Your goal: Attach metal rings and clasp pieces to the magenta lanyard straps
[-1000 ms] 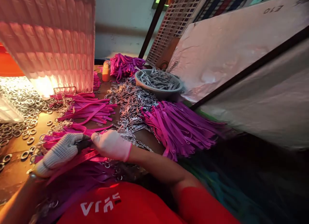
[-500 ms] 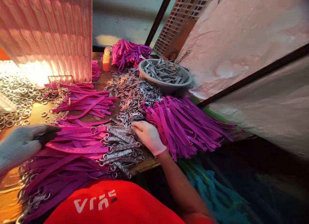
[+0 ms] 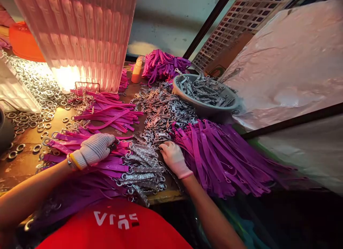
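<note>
My left hand, in a white dotted glove with a yellow cuff, is over a layer of pink straps. Its fingers are closed at the straps' right part, near their rings; what they pinch is hidden. Short metal chains hang off the ends of these straps, to the right of that hand. My right hand, in a thin white glove, rests with curled fingers at the near edge of a heap of loose chain pieces. Its fingertips touch the heap, and I cannot see what is between them.
Purple straps fan out right of my right hand. Behind them stands a grey bowl of chains. Metal rings are scattered at left beside a lit ribbed panel. An orange-and-white bottle stands farther back.
My left hand has moved right from the left side onto the straps, and its fingers have closed. My right hand stays by the chain heap, fingers more curled. The view has shifted left.
</note>
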`<action>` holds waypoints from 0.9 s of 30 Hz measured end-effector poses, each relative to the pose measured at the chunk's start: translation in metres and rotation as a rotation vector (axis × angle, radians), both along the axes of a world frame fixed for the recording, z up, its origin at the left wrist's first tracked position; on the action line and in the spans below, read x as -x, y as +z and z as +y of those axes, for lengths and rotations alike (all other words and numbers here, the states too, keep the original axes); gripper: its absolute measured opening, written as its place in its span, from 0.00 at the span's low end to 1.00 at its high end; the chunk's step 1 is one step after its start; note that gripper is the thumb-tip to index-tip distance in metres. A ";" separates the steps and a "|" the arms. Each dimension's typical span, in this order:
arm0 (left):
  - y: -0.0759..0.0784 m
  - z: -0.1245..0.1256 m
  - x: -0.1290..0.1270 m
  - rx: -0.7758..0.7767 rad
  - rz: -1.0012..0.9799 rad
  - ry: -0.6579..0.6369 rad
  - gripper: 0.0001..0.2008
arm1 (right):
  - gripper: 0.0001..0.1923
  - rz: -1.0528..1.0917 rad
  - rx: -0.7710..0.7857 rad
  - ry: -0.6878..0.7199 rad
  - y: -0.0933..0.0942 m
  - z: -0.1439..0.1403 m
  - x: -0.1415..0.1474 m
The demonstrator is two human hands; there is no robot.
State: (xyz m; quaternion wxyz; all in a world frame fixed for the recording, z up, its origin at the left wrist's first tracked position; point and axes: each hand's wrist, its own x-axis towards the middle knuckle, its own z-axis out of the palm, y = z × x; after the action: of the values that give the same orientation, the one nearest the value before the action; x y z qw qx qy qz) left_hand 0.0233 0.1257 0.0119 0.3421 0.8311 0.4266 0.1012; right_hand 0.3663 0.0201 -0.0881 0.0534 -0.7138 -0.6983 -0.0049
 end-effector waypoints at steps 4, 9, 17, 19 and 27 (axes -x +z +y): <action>-0.007 0.005 0.001 -0.086 0.172 -0.085 0.12 | 0.10 0.029 -0.001 0.021 -0.006 0.002 0.000; -0.019 0.007 0.001 -0.038 -0.015 0.036 0.05 | 0.11 0.096 -0.076 0.059 -0.001 0.003 0.003; -0.004 -0.025 0.013 0.683 -0.695 0.165 0.10 | 0.12 0.726 -0.213 0.118 0.091 -0.009 0.095; -0.001 -0.041 0.011 0.872 -0.864 0.225 0.13 | 0.15 0.749 -0.196 0.126 0.110 -0.007 0.132; -0.009 -0.064 0.028 0.776 -0.974 0.258 0.11 | 0.19 0.714 -0.258 0.324 0.103 0.002 0.206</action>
State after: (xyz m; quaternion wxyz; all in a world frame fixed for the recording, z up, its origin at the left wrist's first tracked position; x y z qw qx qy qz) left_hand -0.0049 0.0616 0.0030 0.7584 0.4473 0.3243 0.3459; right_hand 0.1600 0.0224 0.0146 0.3814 -0.5389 -0.7329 0.1642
